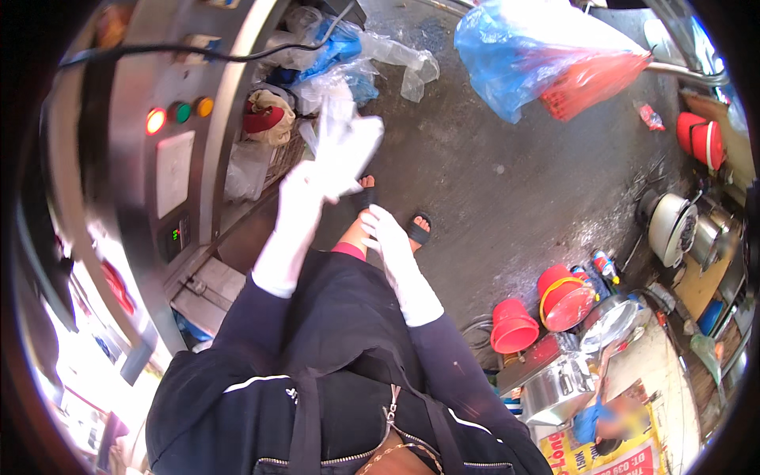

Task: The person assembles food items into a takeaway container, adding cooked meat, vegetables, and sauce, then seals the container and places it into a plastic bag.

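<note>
Both my hands wear white gloves over dark sleeves. My left hand (305, 188) is raised in front of the steel machine, its fingers closed on a crumpled piece of translucent white plastic (348, 154). Glare washes out the plastic, so its exact kind does not show. A little lower and to the right, my right hand (384, 229) hangs in front of my dark apron (340, 305). Its fingers are loosely bent and apart, with nothing visible in them.
The steel machine's control panel (176, 174) has lit buttons. Clear and blue plastic bags (328, 59) fill a shelf beside it. Ahead hangs a large bag bundle (514, 55). Red buckets (514, 326), a steel pot (558, 389) and a person in blue (587, 423) are at right.
</note>
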The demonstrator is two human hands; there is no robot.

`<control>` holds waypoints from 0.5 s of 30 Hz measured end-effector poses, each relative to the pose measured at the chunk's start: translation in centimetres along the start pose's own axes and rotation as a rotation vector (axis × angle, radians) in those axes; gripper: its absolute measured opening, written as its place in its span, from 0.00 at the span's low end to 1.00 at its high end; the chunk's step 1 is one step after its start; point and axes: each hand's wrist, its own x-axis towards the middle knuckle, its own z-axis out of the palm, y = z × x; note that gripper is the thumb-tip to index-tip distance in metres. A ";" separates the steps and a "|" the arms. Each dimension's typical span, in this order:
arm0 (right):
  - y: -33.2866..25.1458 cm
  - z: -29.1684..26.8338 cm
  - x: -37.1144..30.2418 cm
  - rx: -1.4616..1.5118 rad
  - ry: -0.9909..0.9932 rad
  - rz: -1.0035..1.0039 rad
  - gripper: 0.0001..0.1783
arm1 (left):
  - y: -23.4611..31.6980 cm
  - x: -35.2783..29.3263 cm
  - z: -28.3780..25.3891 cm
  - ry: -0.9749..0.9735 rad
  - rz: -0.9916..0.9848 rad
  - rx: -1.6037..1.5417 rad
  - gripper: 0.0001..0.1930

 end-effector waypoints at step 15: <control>-9.0 -4.7 -17.1 -0.766 0.034 -0.155 0.24 | -17.3 -28.0 -13.0 0.093 -0.499 0.551 0.31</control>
